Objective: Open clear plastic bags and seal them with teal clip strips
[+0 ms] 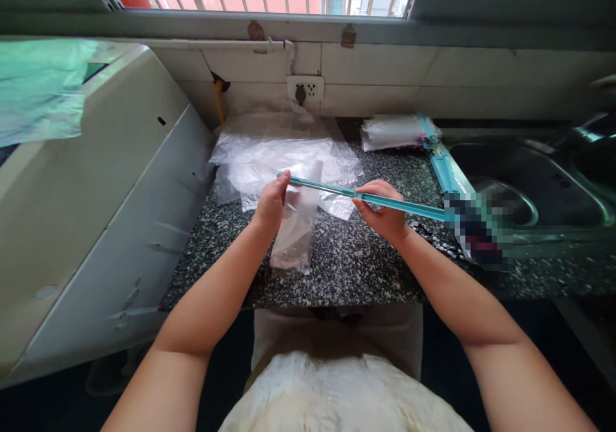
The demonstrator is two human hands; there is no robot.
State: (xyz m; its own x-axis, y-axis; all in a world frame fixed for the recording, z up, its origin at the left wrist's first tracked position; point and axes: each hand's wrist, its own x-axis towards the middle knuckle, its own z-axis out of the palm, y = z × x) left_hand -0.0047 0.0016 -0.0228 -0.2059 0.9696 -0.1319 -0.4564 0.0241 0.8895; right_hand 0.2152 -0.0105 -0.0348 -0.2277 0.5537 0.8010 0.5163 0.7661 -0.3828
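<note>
A long, thin teal plastic strip [317, 186] is held nearly level above the counter, its right end slightly lower. My left hand [272, 201] pinches its left end between thumb and fingers. Near its middle, where the strip becomes wider, my right hand [385, 214] grips it with thumb and fingertips. A narrow clear plastic sleeve [293, 239] hangs or lies just below the strip beside my left hand; I cannot tell whether that hand also holds it. The strip's right end reaches a pixelated patch over a package.
Loose clear plastic bags [283, 143] are heaped behind my hands. A stack of filled clear sleeves [392, 131] lies at the back right, beside teal strips [445, 172] along the metal sink [529, 169]. A pale slanted panel [120, 181] bounds the left. A socket [312, 88] is on the tiled wall.
</note>
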